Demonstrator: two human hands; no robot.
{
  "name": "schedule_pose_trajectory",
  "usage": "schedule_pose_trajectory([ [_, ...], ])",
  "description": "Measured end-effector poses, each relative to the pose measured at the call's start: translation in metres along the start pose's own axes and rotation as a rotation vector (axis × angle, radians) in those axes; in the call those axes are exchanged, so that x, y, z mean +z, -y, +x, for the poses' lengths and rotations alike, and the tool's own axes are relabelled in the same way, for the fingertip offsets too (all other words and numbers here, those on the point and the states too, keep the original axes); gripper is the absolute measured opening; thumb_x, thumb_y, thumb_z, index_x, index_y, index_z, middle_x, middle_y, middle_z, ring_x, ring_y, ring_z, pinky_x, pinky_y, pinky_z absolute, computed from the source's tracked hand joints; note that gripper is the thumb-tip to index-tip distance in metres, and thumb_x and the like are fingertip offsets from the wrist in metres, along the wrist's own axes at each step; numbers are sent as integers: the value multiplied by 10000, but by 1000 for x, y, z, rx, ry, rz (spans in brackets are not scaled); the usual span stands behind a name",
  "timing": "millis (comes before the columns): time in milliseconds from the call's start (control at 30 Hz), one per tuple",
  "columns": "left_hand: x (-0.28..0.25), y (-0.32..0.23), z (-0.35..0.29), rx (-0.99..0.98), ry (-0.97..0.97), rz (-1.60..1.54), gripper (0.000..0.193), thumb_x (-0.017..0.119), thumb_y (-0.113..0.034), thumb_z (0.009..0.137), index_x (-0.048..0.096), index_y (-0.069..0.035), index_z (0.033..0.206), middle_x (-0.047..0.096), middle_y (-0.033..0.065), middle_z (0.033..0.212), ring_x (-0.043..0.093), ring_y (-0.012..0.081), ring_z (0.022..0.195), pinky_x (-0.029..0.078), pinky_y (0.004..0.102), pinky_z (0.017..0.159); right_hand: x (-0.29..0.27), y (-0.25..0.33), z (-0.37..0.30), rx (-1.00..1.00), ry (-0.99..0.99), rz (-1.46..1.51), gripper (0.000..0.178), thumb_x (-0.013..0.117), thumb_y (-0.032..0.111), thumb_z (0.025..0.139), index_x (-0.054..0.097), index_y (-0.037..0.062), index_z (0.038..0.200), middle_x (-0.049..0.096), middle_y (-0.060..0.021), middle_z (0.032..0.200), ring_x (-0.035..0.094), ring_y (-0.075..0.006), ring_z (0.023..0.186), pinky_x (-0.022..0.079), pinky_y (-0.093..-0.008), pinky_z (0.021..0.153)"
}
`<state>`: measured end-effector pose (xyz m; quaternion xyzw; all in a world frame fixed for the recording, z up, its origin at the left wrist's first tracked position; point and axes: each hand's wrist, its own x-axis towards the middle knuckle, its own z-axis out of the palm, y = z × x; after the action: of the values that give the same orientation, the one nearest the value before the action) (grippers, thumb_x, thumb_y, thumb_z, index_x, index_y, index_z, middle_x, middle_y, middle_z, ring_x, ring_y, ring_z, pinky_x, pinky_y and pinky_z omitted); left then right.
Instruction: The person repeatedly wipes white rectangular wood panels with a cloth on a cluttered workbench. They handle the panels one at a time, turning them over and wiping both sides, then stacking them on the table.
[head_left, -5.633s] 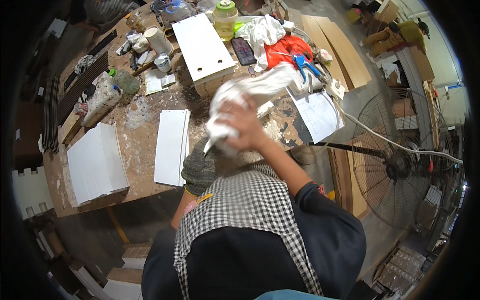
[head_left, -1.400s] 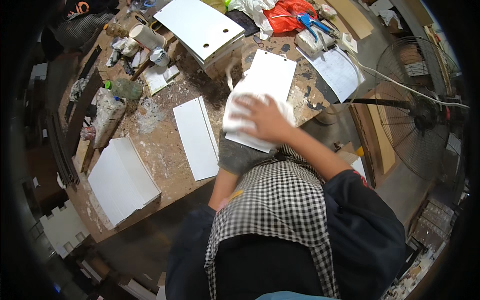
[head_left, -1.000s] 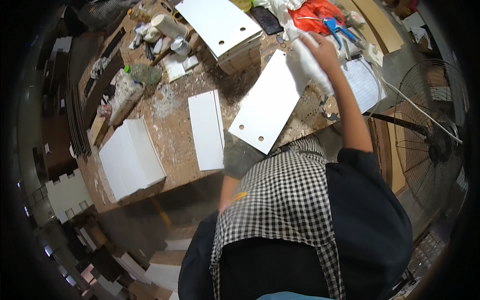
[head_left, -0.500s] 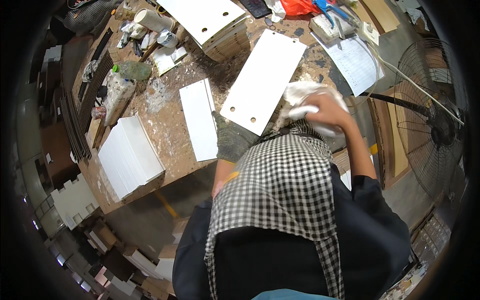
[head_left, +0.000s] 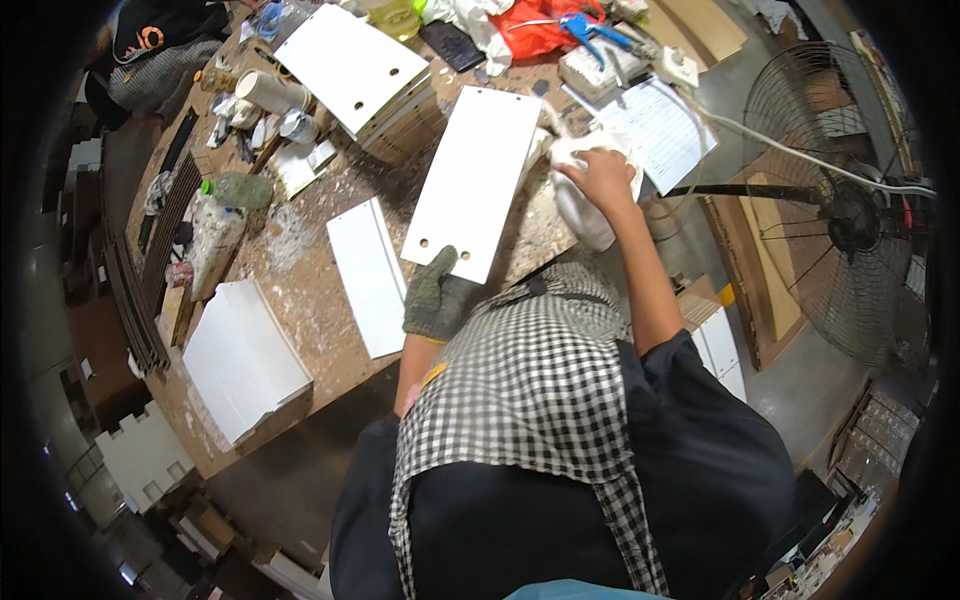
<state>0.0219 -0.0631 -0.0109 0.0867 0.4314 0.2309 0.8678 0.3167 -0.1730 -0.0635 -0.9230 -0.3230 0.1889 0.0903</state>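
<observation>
A long white panel (head_left: 478, 175) with small drilled holes lies on the dusty wooden workbench (head_left: 300, 320). My left hand (head_left: 436, 300), in a grey work glove, grips the panel's near end. My right hand (head_left: 598, 180), bare, clutches a white cloth (head_left: 585, 205) against the panel's right edge, near a sheet of paper (head_left: 655, 125). A narrower white panel (head_left: 370, 275) lies just left of the held one.
A stack of white panels (head_left: 240, 360) sits at the bench's near left, another holed stack (head_left: 360, 70) at the back. Bottles, cups and a blue tool clutter the far side. A standing fan (head_left: 840, 200) is at the right. A checked apron fills the lower view.
The cloth in my right hand has moved along the white panel, from its far end to beside its near end and now to its right edge. My left hand stays on the near end.
</observation>
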Motion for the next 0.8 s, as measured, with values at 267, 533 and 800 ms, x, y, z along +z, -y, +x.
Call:
schedule_pose_trajectory([
  [267,-8,5,23,91,-51,28,472,679,-18,906,517,11,1349,596,166,1282,598,313,1167,555,442,974,-21,-72,185,194,-816,139,334,738,399,841,749,91,972,690,-172,977,639,-359,1040,514,-472,901],
  [533,-4,21,34,295,-201,187,285,765,-117,878,659,-14,1121,686,83,1067,677,197,922,558,348,759,-19,-131,222,239,-537,289,513,863,327,704,744,111,1154,748,-114,916,713,-248,809,547,-391,761],
  [800,-10,32,37,387,-212,222,377,787,-124,857,656,8,1185,689,86,1063,679,177,898,559,330,731,-34,-11,-7,-195,312,960,262,541,122,1020,625,-17,1224,664,-20,877,544,-67,686,453,-225,644],
])
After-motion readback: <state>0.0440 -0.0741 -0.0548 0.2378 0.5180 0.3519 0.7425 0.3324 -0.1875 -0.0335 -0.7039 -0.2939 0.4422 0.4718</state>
